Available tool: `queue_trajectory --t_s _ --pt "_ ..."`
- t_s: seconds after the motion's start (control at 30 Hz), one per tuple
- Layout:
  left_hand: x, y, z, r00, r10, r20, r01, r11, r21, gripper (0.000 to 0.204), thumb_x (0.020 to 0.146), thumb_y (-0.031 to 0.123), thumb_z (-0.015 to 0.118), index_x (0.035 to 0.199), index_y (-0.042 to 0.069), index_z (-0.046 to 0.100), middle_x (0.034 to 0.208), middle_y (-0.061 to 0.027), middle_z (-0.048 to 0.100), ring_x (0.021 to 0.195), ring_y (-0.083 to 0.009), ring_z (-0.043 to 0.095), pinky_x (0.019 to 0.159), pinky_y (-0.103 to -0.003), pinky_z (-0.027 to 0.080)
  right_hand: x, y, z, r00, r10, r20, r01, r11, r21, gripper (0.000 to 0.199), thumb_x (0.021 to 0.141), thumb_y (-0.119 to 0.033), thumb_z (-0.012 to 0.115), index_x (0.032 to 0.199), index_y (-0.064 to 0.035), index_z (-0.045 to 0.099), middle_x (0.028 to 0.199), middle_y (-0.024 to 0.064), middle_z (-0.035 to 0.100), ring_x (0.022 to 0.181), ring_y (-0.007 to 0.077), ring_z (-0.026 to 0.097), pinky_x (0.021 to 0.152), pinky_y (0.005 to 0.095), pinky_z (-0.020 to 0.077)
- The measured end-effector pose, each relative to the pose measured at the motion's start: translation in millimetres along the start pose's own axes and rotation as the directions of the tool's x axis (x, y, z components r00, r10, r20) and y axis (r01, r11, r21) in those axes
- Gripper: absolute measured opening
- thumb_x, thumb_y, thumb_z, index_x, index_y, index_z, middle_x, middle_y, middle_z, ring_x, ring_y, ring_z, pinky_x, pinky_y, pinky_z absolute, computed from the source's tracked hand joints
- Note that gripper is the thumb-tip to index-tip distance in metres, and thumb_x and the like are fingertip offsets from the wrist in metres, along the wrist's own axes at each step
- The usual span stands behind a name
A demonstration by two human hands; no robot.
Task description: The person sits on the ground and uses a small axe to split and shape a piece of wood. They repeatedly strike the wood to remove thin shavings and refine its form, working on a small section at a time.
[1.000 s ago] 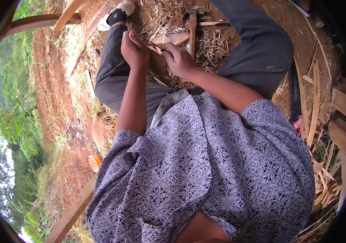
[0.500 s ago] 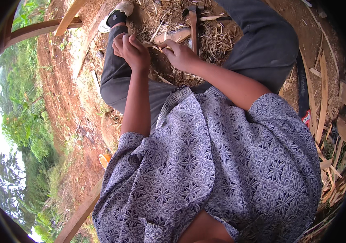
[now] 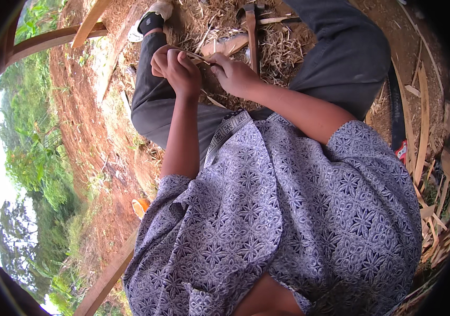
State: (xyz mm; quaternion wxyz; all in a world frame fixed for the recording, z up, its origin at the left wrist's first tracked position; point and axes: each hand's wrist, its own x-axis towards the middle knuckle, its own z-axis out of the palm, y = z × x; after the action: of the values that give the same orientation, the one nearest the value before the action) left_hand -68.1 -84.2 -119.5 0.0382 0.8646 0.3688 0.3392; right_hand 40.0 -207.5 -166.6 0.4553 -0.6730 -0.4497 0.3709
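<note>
My left hand (image 3: 176, 68) is closed, its fingers curled round a thin pale wooden strip (image 3: 197, 58) above my lower left leg. To its right, my right hand (image 3: 235, 78) pinches the other end of the strip between thumb and forefinger. Something small and dark shows by the right thumb, too small to name. The two hands are a short gap apart, with the strip spanning it. Just beyond the right hand lies a wooden-handled tool (image 3: 252, 42) with a dark metal head, an adze or hammer. Beside it rests a flat pale piece of wood (image 3: 226, 45).
Wood shavings (image 3: 283, 50) cover the ground between my bent legs. At the right lie long wooden strips (image 3: 422, 121), a dark saw-like tool with a red-and-white end (image 3: 401, 151), and a heap of offcuts (image 3: 435, 226). An orange container (image 3: 140, 207) and wooden beams (image 3: 104, 279) are at the left.
My left hand has moved slightly right and nearer, its wrist turning a little. The right hand has shifted slightly nearer. Both remain closed.
</note>
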Motion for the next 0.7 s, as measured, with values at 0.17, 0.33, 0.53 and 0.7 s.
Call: queue_trajectory --t_s 0.17,0.33,0.53,0.7 --pt "3 5 5 0.999 0.0 -0.042 -0.001 0.999 -0.041 0.041 0.106 0.037 0.042 0.087 0.007 0.061 0.113 -0.0117 0.058 0.11 -0.0346 0.047 0.099 -0.05 0.029 9 49 11 0.982 0.191 -0.006 -0.191 0.98 -0.057 0.028 0.105 -0.029 0.053 0.129 -0.0171 0.056 0.085 0.0188 0.072 0.081 0.0426 0.071 0.073 0.0542 0.0543" --pt "-10 0 -4 1.0 -0.006 -0.029 0.005 1.0 -0.013 0.039 0.106 0.036 0.042 0.088 0.007 0.06 0.113 -0.0114 0.059 0.11 -0.0342 0.047 0.099 -0.049 0.029 3 25 8 0.991 0.132 0.027 -0.132 0.991 -0.009 0.028 0.105 -0.027 0.054 0.13 -0.015 0.056 0.089 0.0211 0.072 0.085 0.0431 0.071 0.073 0.0542 0.0537" --pt "-10 -3 -3 0.999 -0.012 -0.043 0.011 1.0 -0.023 0.036 0.105 0.033 0.044 0.088 0.006 0.06 0.114 -0.011 0.059 0.11 -0.0344 0.047 0.099 -0.049 0.029 1 7 4 0.994 -0.107 0.025 0.106 0.994 0.038 0.024 0.105 -0.026 0.052 0.126 -0.014 0.056 0.084 0.0194 0.072 0.08 0.0409 0.072 0.072 0.0543 0.0537" --pt "-8 -12 -9 1.0 0.003 -0.028 -0.003 1.0 -0.019 0.035 0.104 0.032 0.045 0.087 0.006 0.06 0.114 -0.0111 0.059 0.111 -0.0349 0.047 0.1 -0.05 0.029 12 30 19 0.998 0.066 0.017 -0.066 0.997 -0.027 0.028 0.105 -0.027 0.054 0.13 -0.0148 0.054 0.092 0.0219 0.072 0.084 0.0435 0.071 0.074 0.0546 0.0539"
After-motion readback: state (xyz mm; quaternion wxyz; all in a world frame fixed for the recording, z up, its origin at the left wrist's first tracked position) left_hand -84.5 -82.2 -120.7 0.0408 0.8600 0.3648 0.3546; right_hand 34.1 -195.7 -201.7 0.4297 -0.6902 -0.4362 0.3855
